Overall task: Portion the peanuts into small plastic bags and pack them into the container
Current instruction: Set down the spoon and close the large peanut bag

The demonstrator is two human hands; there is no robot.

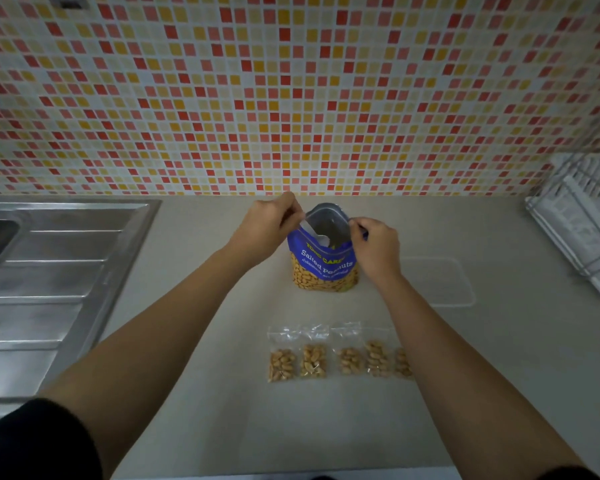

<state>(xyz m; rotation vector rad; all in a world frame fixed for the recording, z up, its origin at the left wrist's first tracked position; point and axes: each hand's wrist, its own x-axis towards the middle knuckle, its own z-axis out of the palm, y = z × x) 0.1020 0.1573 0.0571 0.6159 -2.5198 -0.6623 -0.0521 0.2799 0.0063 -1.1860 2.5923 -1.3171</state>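
Observation:
A blue bag of salted peanuts [323, 265] stands upright on the counter, its silver-lined mouth spread wide. My left hand [267, 228] pinches the left edge of the mouth and my right hand [374, 242] pinches the right edge. Something white shows inside the bag; I cannot tell what it is. In front of the bag lies a row of several small clear plastic bags with peanuts [314, 360]; my right forearm covers part of the rightmost one. A clear plastic container [444, 282] sits on the counter to the right of the peanut bag.
A steel sink with a ribbed drainboard [56, 271] fills the left side. A white dish rack [582, 223] stands at the far right. The tiled wall [291, 98] rises behind the beige counter [222, 393].

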